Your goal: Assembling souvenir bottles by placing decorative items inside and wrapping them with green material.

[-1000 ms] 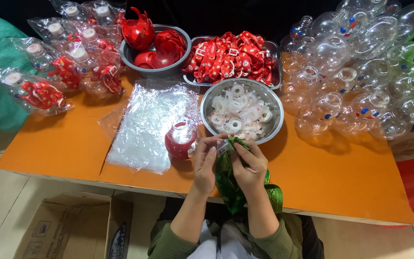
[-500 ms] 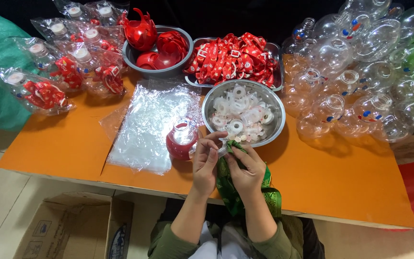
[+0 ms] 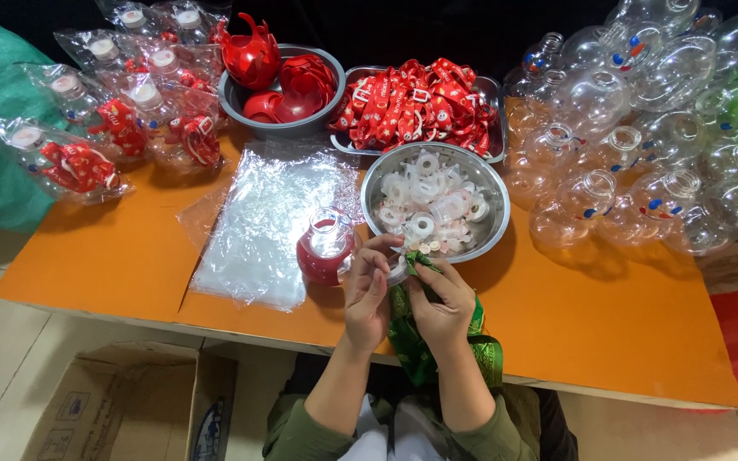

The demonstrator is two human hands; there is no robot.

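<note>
My left hand [image 3: 367, 288] and my right hand [image 3: 440, 300] meet over the near edge of the orange table [image 3: 113, 256]. Together they pinch a small white ring cap [image 3: 398, 271] and a green strap [image 3: 416, 337] that hangs down toward my lap. A round clear bottle with a red base [image 3: 325, 248] stands upright just left of my left hand. Behind the hands, a steel bowl [image 3: 480, 239] holds several white ring caps.
A stack of clear plastic bags [image 3: 271, 218] lies left of the bottle. Farther back are a bowl of red cup parts [image 3: 279, 81], a tray of red straps [image 3: 416, 102], bagged bottles [image 3: 113, 111] at left, and many empty clear bottles [image 3: 642, 128] at right. Cardboard box [image 3: 121, 410] on floor.
My hands stay close together at the bowl's near rim; the fingers shift slightly around the white cap and green strap. The bottle has not moved.
</note>
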